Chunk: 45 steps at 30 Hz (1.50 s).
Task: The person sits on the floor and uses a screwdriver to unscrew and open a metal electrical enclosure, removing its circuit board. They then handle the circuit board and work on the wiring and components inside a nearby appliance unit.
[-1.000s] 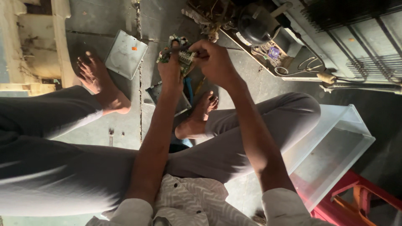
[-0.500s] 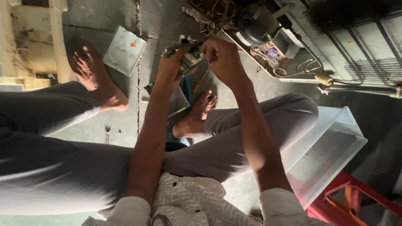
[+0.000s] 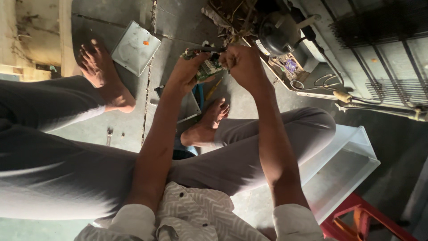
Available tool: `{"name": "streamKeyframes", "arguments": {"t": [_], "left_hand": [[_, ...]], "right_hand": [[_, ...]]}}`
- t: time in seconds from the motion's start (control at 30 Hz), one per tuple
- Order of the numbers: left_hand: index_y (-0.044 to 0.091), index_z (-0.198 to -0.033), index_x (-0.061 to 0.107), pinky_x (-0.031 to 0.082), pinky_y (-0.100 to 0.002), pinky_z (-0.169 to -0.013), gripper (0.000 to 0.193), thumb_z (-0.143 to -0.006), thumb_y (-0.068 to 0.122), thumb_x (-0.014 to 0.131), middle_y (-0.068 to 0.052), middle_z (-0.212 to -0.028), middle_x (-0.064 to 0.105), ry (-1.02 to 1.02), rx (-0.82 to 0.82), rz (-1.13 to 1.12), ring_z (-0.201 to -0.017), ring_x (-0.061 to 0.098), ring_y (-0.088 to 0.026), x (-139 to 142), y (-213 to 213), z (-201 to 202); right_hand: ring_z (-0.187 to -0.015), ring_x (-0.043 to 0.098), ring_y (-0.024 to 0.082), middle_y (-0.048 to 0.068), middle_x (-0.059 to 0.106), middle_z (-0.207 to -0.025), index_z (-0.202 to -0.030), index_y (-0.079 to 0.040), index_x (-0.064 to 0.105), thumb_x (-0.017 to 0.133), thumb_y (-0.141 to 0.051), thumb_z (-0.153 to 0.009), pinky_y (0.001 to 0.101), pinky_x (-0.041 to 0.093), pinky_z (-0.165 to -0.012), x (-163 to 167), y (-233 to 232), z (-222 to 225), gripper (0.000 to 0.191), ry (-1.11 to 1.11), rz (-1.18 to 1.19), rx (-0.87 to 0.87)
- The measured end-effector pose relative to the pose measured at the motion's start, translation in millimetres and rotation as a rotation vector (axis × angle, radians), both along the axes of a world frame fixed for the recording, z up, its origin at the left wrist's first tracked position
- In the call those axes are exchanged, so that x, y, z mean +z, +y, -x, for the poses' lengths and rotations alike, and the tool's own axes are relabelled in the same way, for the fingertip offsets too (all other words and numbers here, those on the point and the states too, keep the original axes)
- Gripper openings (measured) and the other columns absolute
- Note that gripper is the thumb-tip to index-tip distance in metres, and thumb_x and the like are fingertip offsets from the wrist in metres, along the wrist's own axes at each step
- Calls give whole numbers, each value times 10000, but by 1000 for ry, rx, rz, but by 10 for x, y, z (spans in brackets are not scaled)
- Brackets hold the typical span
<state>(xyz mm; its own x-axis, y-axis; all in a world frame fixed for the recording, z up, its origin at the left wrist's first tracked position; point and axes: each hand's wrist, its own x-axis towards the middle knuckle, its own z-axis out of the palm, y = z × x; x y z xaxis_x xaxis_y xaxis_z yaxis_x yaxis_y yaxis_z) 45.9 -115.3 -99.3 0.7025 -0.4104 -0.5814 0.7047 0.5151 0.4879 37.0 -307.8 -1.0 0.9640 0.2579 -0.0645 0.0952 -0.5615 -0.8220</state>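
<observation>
We're sitting on the concrete floor (image 3: 249, 102), legs spread, bare feet out front. Biggest thing ahead: the opened appliance (image 3: 374, 58) lying at upper right, wire condenser grille showing, black compressor (image 3: 278, 33) and loose wiring exposed at its base, so we're judging the disassembly as already well along. A clear plastic bin (image 3: 343, 169) is sitting beside our right knee, with a red stool (image 3: 361, 221) poking in at the bottom right corner. A grey metal cover plate (image 3: 135, 47) is lying flat on the floor near our left foot, apart from everything else; a second panel (image 3: 189, 107) is lying under our forearms, partly hidden. Now the work itself: the left hand (image 3: 185, 73) is gripping a small green circuit board (image 3: 208, 68), fingers wrapped narrowly around its edge, holding it up off the floor just in front of the compressor. The right hand (image 3: 240, 62) is clenched tight on a dark slim tool (image 3: 205, 50), its tip reaching across the board's top. We're guessing the board is out of the unit and being worked on; we can't tell what is left on it, too small and shadowed. A yellow-handled screwdriver (image 3: 213, 89) is lying below the hands.
</observation>
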Motion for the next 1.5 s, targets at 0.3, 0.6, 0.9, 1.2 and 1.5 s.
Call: {"name": "streamKeyframes", "arguments": {"t": [0.3, 0.6, 0.9, 1.2, 1.5], "left_hand": [[34, -1106, 659, 694, -425, -653, 236, -912, 157, 713, -102, -973, 742, 5, 1, -1, -801, 774, -221, -8, 8, -34], [17, -1110, 684, 689, -414, -662, 252, -917, 172, 729, -106, -968, 749, 66, -13, -37, -786, 769, -218, -17, 44, -51], [29, -1117, 666, 692, -425, -660, 247, -919, 172, 704, -99, -984, 745, 50, 0, 26, -806, 773, -222, -38, 46, -53], [23, -1108, 676, 679, -419, -650, 240, -927, 173, 719, -116, -971, 740, 59, 11, 52, -786, 761, -231, -51, 29, -64], [35, -1140, 658, 691, -402, -710, 227, -954, 161, 690, -109, -1017, 719, 83, 16, 81, -881, 740, -218, -70, 62, -15]], "right_hand": [[-865, 726, 190, 164, 735, -876, -750, -4, 455, 520, 221, -762, 317, 548, -692, -51, 24, 11, 235, 21, -22, 38], [-936, 758, 225, 188, 702, -843, -748, 6, 391, 488, 232, -746, 337, 556, -690, -71, 57, -35, 246, 27, -2, 90], [-907, 762, 227, 179, 731, -880, -737, 4, 424, 487, 224, -743, 337, 606, -748, -41, 114, -24, 229, 32, 4, 73], [-801, 665, 279, 166, 720, -855, -760, 27, 458, 530, 187, -749, 386, 513, -672, 37, 204, 2, 175, -90, 101, 107], [-793, 633, 331, 153, 740, -880, -780, 22, 544, 546, 178, -759, 407, 483, -671, 15, 270, 1, 157, -157, 221, 140]]}}
